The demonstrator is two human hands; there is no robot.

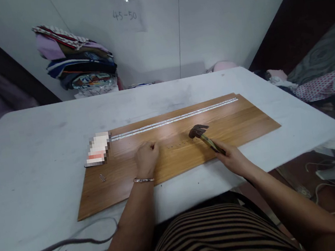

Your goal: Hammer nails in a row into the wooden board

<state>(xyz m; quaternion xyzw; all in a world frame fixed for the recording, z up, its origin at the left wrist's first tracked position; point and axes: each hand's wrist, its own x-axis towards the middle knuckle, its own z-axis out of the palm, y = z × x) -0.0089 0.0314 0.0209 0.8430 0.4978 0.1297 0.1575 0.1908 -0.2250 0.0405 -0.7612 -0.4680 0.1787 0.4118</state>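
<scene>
A long wooden board (232,122) lies across the white table (35,160). My right hand (233,158) is closed around the handle of a hammer (202,134), whose dark head hovers just above the board's middle. A row of small dark dots, maybe nails, runs along the board between the hammer head and my left hand (146,158). That hand rests on the board with fingers pinched together; what they hold is too small to make out. A thin shiny strip (173,119) runs along the board's far edge.
A small blurred box (97,149) sits on the board's left end, with a tiny metal piece (102,178) near it. A grey cable (56,245) curls over the table's near left. Folded fabrics (79,61) are stacked against the back wall. Cloth heaps lie right.
</scene>
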